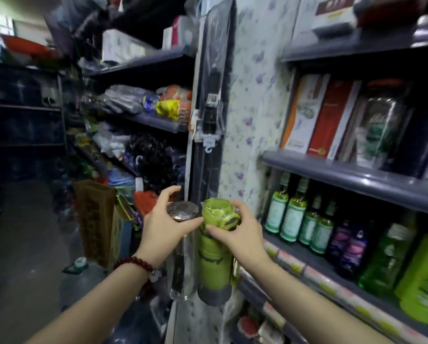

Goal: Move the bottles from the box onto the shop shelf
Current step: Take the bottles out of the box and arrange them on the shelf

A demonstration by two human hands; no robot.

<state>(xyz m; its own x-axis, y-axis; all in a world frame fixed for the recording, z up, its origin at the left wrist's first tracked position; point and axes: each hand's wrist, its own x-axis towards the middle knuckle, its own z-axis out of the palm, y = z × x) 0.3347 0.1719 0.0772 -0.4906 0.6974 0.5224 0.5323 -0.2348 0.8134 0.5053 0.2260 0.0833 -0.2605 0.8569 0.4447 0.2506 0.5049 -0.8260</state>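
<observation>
Two bottles, one in each hand, both upright and side by side in front of me, carried by their tops so I can set them down bottom first. My left hand (167, 220) has its grip curled over the metal cap of the clear bottle (183, 256); my right hand (242, 234) has its grip closed round the lid of the green bottle (214, 254). The shop shelf (314, 259) lies just to the right, already lined with green and purple bottles (307, 219) farther in. I judge the box (98, 219) is the brown carton at near left.
</observation>
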